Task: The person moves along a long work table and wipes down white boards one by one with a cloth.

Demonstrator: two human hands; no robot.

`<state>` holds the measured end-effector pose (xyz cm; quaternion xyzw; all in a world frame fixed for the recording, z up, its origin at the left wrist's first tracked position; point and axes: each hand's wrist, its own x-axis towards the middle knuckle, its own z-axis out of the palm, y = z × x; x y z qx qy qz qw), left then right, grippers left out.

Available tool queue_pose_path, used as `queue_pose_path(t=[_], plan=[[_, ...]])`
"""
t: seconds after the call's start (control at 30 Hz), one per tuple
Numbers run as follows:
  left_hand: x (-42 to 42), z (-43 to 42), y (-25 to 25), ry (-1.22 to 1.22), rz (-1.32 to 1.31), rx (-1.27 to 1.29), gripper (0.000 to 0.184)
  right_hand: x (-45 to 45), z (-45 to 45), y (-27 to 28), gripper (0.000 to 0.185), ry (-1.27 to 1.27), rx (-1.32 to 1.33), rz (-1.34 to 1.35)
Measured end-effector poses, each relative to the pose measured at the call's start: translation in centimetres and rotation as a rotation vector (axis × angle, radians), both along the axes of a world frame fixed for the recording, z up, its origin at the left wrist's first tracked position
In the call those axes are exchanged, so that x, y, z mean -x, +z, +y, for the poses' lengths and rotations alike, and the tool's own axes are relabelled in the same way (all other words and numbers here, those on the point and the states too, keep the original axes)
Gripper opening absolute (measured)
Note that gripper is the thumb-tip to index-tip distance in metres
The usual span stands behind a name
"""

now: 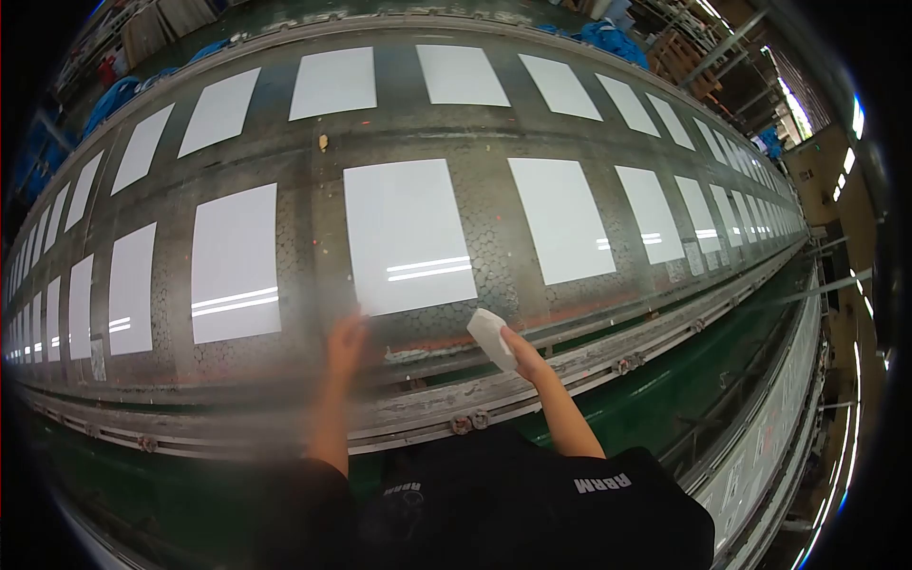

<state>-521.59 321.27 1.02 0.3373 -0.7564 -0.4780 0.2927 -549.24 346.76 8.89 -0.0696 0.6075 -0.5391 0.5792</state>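
Note:
My right hand (520, 352) is closed around a white, flattish pad (492, 339), perhaps a folded cloth, and holds it just off the near right corner of a white sheet (413, 237). That sheet lies flat on the long table, its near part catching two bright light reflections. Close to its near left corner is my left hand (348, 340), smeared by motion. Its fingers point toward the sheet's edge; whether they touch it or grip anything cannot be made out.
Two long rows of white sheets, another one (236, 263) among them, run along the table (313, 228). A metal rail (408, 410) with bolts follows the near edge. A small yellowish scrap (323, 142) lies between the rows. Blue sheeting (613, 40) hangs beyond the far side.

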Motion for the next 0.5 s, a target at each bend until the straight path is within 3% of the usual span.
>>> queue_pose_path(t=[0.03, 0.1, 0.13, 0.2, 0.3, 0.33, 0.4, 0.5], plan=[[0.4, -0.2, 1.7, 0.069, 0.111, -0.294, 0.049, 0.7, 2.0, 0.6, 0.059, -0.114, 0.028, -0.039], [2.1, 0.3, 5.3, 0.222, 0.179, -0.622, 0.050, 2.5, 6.4, 1.8, 0.058, -0.339, 0.083, -0.115], [3.3, 0.6, 7.0, 0.311, 0.141, -0.646, 0.049, 3.5, 8.1, 2.9, 0.058, -0.489, 0.103, -0.087], [5.7, 1.0, 5.4, 0.468, 0.004, -0.503, 0.041, 6.4, 11.0, 3.8, 0.058, -0.733, 0.159, -0.013], [12.9, 5.5, 5.9, 0.436, -0.233, 0.212, 0.033, 10.4, 12.5, 5.4, 0.057, -0.931, 0.143, 0.243], [15.7, 7.6, 6.9, 0.295, -0.169, 0.234, 0.031, 12.2, 12.4, 6.0, 0.057, -0.972, 0.117, 0.348], [21.6, 11.9, 8.4, -0.019, -0.095, 0.165, 0.031, 16.6, 11.0, 5.3, 0.055, -0.703, 0.028, 0.587], [30.4, 18.5, 6.4, -0.151, -0.146, 0.267, 0.038, 21.8, 7.5, 1.8, 0.049, -0.213, 0.023, 0.947]])
